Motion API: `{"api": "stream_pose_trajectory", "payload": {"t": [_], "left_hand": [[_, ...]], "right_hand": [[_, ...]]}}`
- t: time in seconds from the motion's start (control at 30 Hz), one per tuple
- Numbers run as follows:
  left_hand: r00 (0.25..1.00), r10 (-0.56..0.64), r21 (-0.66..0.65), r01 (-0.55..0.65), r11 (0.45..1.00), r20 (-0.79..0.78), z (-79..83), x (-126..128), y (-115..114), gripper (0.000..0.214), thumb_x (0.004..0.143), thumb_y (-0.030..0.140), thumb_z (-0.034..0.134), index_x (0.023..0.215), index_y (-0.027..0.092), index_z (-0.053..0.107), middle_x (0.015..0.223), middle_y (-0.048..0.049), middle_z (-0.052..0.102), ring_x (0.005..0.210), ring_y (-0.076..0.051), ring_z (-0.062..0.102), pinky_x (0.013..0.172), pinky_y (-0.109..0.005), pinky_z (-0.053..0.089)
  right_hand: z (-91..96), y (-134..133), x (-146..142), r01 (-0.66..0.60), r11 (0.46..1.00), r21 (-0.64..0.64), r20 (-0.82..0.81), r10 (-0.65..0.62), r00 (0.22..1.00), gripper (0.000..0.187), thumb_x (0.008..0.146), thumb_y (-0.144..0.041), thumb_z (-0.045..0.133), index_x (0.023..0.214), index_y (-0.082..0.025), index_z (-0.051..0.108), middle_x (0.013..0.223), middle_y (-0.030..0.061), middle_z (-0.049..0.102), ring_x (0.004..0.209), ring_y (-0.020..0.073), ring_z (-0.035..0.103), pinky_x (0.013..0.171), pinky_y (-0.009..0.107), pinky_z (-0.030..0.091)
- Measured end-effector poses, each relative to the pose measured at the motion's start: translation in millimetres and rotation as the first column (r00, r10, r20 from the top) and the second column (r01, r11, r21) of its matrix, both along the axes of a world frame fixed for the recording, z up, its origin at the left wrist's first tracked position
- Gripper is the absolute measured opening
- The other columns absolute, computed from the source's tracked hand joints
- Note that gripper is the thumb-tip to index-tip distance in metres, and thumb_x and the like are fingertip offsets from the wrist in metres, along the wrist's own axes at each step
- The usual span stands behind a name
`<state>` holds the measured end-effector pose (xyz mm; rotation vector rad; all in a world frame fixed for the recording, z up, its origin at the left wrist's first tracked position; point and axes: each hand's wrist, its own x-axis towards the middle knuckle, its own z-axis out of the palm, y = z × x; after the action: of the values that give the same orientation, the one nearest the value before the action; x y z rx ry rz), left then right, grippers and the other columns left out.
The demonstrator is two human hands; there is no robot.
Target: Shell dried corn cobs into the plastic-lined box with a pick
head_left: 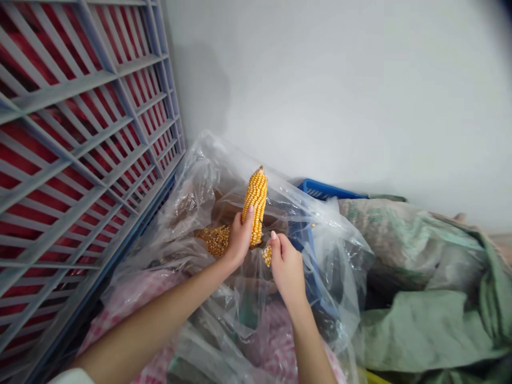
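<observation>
An ear of corn with yellow kernels stands nearly upright in my left hand, its pointed tip upward. The fingers wrap round its lower part, and the thumb lies along its front. Close to the ear's lower end, my right hand is closed, with its thumb raised and the other fingers curled. A small clump of corn kernels shows at these curled fingers. Below and left of the ear, a heap of loose kernels lies inside a clear plastic bag, partly hidden by my left hand.
A slatted grey plastic crate with red material behind its bars rises at the left. A blue basket sits against the white wall. Woven sacks lie at the right. Pink checked cloth shows near my forearms.
</observation>
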<state>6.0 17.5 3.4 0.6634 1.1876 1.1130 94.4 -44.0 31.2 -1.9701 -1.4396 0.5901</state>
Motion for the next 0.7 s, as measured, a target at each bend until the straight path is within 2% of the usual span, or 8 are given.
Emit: {"api": "stream_pose_trajectory", "payload": {"t": [0.07, 0.17, 0.27, 0.37, 0.47, 0.57, 0.7], "left_hand": [[0.99, 0.029, 0.089, -0.016, 0.996, -0.139, -4.8, 0, 0, 0.043, 0.072, 0.062, 0.047, 0.08, 0.02, 0.048, 0.071, -0.0021, 0.055, 0.064, -0.015, 0.055, 0.056, -0.025, 0.043], [0.935, 0.072, 0.201, -0.001, 0.98, -0.346, -9.8, 0, 1, 0.041, 0.076, 0.061, 0.042, 0.075, 0.02, 0.044, 0.068, -0.0007, 0.053, 0.064, -0.015, 0.053, 0.058, -0.026, 0.04], [0.876, 0.093, 0.249, 0.032, 0.968, -0.474, -9.4, 1, 3, 0.038, 0.078, 0.058, 0.041, 0.074, 0.021, 0.041, 0.066, 0.0008, 0.05, 0.062, -0.014, 0.051, 0.059, -0.026, 0.038], [0.863, 0.087, 0.253, 0.049, 0.966, -0.498, -5.7, 4, 3, 0.035, 0.079, 0.056, 0.041, 0.078, 0.021, 0.041, 0.067, 0.0005, 0.051, 0.062, -0.014, 0.051, 0.058, -0.025, 0.038], [0.878, 0.08, 0.222, 0.03, 0.975, -0.472, -3.1, 5, 3, 0.038, 0.079, 0.058, 0.039, 0.08, 0.02, 0.042, 0.071, -0.0011, 0.053, 0.065, -0.015, 0.053, 0.059, -0.026, 0.039], [0.901, 0.07, 0.2, 0.019, 0.98, -0.429, -3.2, 4, 3, 0.04, 0.078, 0.06, 0.038, 0.079, 0.021, 0.04, 0.072, -0.0017, 0.053, 0.068, -0.016, 0.054, 0.06, -0.026, 0.039], [0.916, 0.055, 0.199, 0.028, 0.98, -0.398, -2.3, 3, 3, 0.04, 0.078, 0.061, 0.038, 0.079, 0.021, 0.04, 0.074, -0.0015, 0.053, 0.069, -0.015, 0.053, 0.061, -0.026, 0.039]], "right_hand": [[-0.5, 0, 1, 0.001, 1.0, -0.007, -0.029, -0.001, 1.0, 0.042, 0.088, -0.048, 0.027, 0.067, -0.019, 0.049, 0.054, -0.0018, 0.049, 0.049, 0.0126, 0.044, 0.052, 0.024, 0.027], [-1.3, 0, 2, -0.011, 0.999, -0.038, -0.117, 0.007, 0.993, 0.044, 0.088, -0.048, 0.024, 0.062, -0.019, 0.045, 0.052, -0.002, 0.048, 0.049, 0.0124, 0.044, 0.051, 0.023, 0.029], [-0.6, -1, -2, 0.039, 0.997, -0.065, -0.042, -0.042, 0.998, 0.044, 0.089, -0.044, 0.024, 0.063, -0.019, 0.047, 0.053, -0.0006, 0.05, 0.048, 0.0128, 0.045, 0.05, 0.023, 0.028], [2.3, -1, -9, 0.119, 0.989, -0.083, 0.175, -0.103, 0.979, 0.039, 0.09, -0.038, 0.026, 0.071, -0.018, 0.054, 0.057, 0.0023, 0.056, 0.049, 0.0132, 0.047, 0.049, 0.024, 0.023], [5.8, -2, -12, 0.151, 0.982, -0.109, 0.321, -0.109, 0.941, 0.036, 0.091, -0.034, 0.028, 0.079, -0.017, 0.057, 0.058, 0.004, 0.059, 0.046, 0.0128, 0.047, 0.048, 0.024, 0.017], [8.4, -3, -9, 0.179, 0.976, -0.125, 0.387, -0.119, 0.914, 0.034, 0.092, -0.033, 0.029, 0.082, -0.017, 0.058, 0.057, 0.0042, 0.059, 0.045, 0.0125, 0.046, 0.049, 0.024, 0.014], [9.9, -3, -5, 0.126, 0.988, -0.092, 0.368, -0.083, 0.926, 0.033, 0.092, -0.032, 0.031, 0.081, -0.017, 0.058, 0.06, 0.0039, 0.061, 0.046, 0.0113, 0.047, 0.048, 0.023, 0.015]]}}
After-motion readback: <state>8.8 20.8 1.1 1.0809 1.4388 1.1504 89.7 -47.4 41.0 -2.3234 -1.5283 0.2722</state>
